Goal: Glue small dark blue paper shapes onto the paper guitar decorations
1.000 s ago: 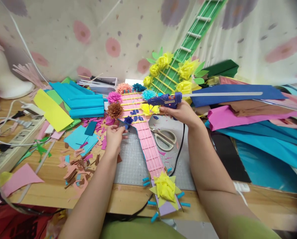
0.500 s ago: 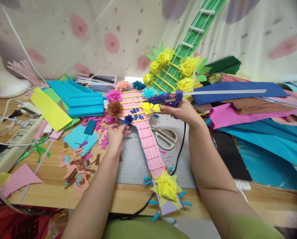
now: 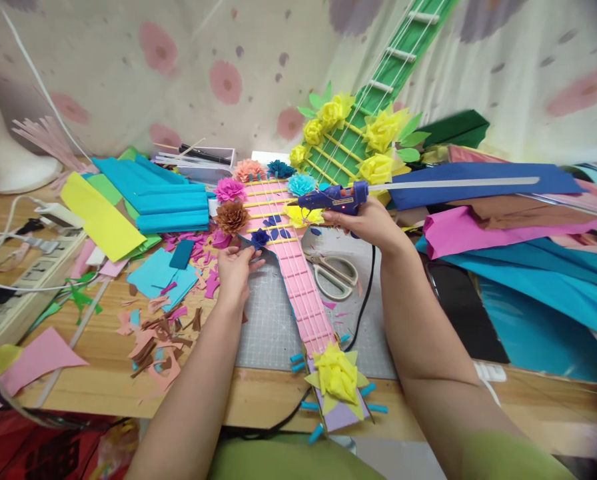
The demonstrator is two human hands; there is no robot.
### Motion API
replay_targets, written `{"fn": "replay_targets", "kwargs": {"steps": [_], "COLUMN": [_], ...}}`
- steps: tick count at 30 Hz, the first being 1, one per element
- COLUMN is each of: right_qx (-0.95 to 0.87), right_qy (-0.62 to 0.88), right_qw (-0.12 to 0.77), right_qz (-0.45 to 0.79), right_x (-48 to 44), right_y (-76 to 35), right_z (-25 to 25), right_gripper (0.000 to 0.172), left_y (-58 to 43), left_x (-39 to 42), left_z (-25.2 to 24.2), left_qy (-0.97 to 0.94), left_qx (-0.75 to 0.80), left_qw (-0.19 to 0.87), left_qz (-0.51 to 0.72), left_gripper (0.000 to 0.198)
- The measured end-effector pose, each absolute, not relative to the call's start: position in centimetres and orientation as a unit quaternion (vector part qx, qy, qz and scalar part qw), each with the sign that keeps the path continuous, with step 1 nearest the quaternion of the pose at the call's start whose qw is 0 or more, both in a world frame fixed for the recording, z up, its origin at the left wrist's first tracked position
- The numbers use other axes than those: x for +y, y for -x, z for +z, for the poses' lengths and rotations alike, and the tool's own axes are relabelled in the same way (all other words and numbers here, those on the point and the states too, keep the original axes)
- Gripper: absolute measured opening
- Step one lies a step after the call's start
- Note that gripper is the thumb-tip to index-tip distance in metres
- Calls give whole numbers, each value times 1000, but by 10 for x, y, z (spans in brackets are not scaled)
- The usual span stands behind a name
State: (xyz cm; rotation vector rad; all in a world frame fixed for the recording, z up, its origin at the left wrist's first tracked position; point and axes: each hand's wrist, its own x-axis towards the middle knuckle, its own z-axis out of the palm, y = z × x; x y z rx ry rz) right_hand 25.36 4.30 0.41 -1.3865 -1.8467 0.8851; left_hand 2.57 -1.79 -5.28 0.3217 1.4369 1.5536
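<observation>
A pink paper guitar (image 3: 298, 280) lies across a grey cutting mat (image 3: 266, 327), its headstock towards me. Paper flowers in several colours ring its body. My left hand (image 3: 234, 272) is closed at the body's lower left edge, its fingertips beside a dark blue paper flower (image 3: 260, 238). My right hand (image 3: 373, 223) grips a blue glue gun (image 3: 336, 198) with a long clear glue stick (image 3: 458, 184) out of its back. The nozzle points left, over the body near the light blue flower (image 3: 300, 185). A yellow flower (image 3: 302, 216) sits just below the gun.
Scissors (image 3: 336, 275) lie right of the guitar's neck, near the gun's black cord (image 3: 363, 307). A green paper guitar (image 3: 373, 127) leans behind. Coloured paper sheets (image 3: 508, 227) are piled at right, a phone (image 3: 461, 307) beneath. Paper scraps (image 3: 163, 340) and a power strip (image 3: 33, 287) are at left.
</observation>
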Motion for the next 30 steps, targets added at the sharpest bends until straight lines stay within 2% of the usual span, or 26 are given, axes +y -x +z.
{"fn": "replay_targets", "kwargs": {"steps": [14, 23, 30], "right_qx": [-709, -703, -704], "right_qy": [524, 531, 518], "right_qw": [335, 333, 342], "right_qz": [332, 335, 344], "right_x": [45, 45, 44], "right_y": [-255, -253, -254], "right_z": [2, 2, 2], "right_gripper": [44, 37, 38], "left_y": [-30, -30, -31], "left_x": [-17, -14, -14], "left_z": [-52, -52, -47], "left_qy": [-140, -148, -174], "left_qx": [575, 576, 579], "left_qw": [477, 478, 490], "left_qz": [649, 647, 628], "left_gripper": [29, 29, 16]}}
